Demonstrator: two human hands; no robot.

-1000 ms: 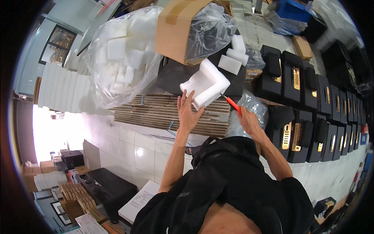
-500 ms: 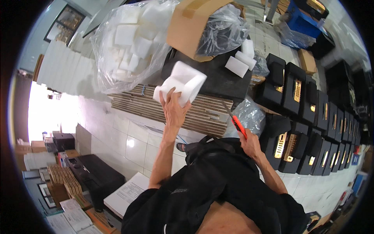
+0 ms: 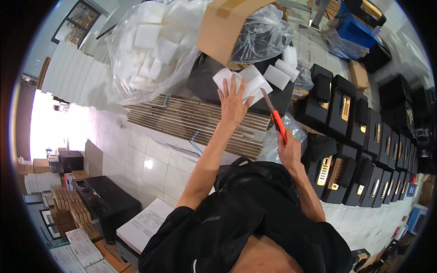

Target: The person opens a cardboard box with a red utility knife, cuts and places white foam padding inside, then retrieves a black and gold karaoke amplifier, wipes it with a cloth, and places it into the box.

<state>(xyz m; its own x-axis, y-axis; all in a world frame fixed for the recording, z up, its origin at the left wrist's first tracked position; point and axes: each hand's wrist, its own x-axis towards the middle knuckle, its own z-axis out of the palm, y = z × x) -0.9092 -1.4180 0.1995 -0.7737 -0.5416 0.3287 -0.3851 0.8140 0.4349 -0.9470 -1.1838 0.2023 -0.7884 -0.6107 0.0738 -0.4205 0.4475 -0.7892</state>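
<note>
The right hand [image 3: 290,148] grips the red utility knife [image 3: 278,123], blade directed away. The left hand [image 3: 234,108], fingers spread, contacts the white foam block [image 3: 256,83], positioned beneath and beyond the fingertips, above the black surface [image 3: 202,84].

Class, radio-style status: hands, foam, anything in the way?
Left hand spread over white foam. Right hand gripping red knife, blade out. Three loose white blocks close by, right of the foam.
</note>
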